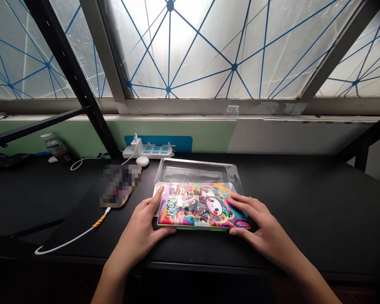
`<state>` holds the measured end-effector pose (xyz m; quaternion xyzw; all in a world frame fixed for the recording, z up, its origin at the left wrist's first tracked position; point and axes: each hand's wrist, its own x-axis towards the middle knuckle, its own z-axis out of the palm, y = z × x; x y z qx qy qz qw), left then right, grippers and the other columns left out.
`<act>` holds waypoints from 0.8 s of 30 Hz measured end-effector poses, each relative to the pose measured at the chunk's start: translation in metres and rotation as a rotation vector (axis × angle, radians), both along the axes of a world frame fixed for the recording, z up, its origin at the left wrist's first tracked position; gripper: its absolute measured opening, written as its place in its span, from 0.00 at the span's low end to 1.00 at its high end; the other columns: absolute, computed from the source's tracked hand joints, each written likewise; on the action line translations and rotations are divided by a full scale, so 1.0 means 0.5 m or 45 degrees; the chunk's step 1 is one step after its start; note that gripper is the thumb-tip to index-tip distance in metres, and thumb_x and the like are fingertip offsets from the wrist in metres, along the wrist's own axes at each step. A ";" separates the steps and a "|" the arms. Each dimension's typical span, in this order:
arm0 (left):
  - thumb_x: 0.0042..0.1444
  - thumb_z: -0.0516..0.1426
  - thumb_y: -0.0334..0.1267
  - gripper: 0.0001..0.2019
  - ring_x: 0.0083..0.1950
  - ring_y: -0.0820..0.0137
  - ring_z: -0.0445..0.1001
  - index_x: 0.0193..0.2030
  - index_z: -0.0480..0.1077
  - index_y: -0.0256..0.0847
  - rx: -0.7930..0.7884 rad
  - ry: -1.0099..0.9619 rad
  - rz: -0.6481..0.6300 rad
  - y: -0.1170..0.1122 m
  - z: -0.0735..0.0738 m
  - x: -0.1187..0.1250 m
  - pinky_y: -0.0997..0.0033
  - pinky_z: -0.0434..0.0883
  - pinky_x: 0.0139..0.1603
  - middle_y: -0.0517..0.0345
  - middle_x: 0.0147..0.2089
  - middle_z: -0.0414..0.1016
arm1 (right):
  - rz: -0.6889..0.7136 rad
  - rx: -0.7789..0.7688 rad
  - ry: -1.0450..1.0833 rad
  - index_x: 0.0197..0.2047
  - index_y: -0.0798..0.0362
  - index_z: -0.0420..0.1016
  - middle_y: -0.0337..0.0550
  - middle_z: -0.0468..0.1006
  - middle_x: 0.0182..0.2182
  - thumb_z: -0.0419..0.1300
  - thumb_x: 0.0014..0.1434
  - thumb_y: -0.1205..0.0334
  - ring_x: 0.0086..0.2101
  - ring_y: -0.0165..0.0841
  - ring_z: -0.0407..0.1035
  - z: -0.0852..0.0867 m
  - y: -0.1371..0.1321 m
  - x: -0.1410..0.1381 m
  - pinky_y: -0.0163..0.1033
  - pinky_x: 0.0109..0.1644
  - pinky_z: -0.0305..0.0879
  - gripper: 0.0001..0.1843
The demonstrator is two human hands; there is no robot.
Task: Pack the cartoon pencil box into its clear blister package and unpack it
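Note:
A brightly coloured pencil case [202, 211] with a cartoon figure and the word SPORT lies flat on the black desk. My left hand [142, 226] grips its left end, thumb at the front edge and fingers along the side. At the right end, my right hand [256, 217] holds it with the thumb at the front corner and fingers over the top. Behind the case, and partly covered by it, is a clear plastic packaging tray [196, 166]. The undersides of my fingers are hidden.
A phone [120, 185], blurred out, lies left of the case with a white cable [66, 247] plugged in. A white power strip [156, 151], a small white round case [142, 161] and a bottle [57, 147] stand near the wall. Black metal posts [72, 71] rise at the left.

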<state>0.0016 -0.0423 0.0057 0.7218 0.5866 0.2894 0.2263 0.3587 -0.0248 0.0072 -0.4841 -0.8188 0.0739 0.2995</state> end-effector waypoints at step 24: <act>0.61 0.61 0.55 0.36 0.68 0.50 0.66 0.73 0.57 0.56 0.007 0.151 -0.017 -0.002 0.009 -0.001 0.47 0.68 0.64 0.50 0.67 0.68 | -0.080 -0.462 0.386 0.59 0.42 0.76 0.48 0.79 0.56 0.45 0.64 0.28 0.54 0.49 0.75 0.010 -0.005 0.027 0.49 0.54 0.75 0.36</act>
